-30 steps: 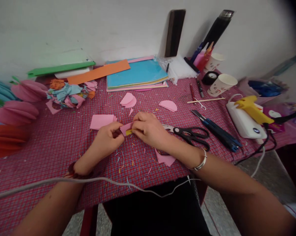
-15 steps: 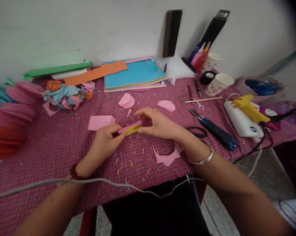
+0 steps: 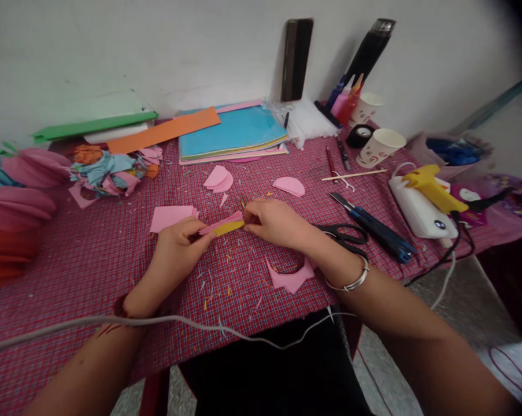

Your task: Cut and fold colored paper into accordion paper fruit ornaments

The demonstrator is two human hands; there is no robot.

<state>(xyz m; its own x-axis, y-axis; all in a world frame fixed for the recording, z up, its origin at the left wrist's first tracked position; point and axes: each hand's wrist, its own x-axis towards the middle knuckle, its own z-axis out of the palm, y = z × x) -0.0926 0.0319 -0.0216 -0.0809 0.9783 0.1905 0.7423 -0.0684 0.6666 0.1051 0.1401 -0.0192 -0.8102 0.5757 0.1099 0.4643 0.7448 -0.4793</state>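
Note:
Between my two hands lies a small stack of pink paper [image 3: 226, 221] with a yellow piece [image 3: 229, 227] along its near side. My left hand [image 3: 178, 245] pinches the stack's left end between thumb and fingers. The fingers of my right hand [image 3: 278, 224] are closed on the right end. Just left of it rests a pile of pink paper squares [image 3: 171, 218]. Beyond my hands are folded pink paper rounds [image 3: 219, 179] and a pink half-round [image 3: 289, 185]. A curved pink offcut [image 3: 290, 276] is nearer me. Black scissors [image 3: 345, 234] lie partly hidden behind my right forearm.
A blue utility knife [image 3: 377, 231] and a yellow glue gun [image 3: 434, 188] on a white box are at right. Paper cups [image 3: 381, 147] stand behind. Coloured sheets [image 3: 234, 133], crumpled scraps [image 3: 107, 170] and pleated paper balls [image 3: 15, 208] lie back and left. A white cable [image 3: 178, 319] crosses in front.
My right fingers have gone from spread around the stack's right end to closed on it. The left hand keeps its pinch. The whole view has shifted slightly.

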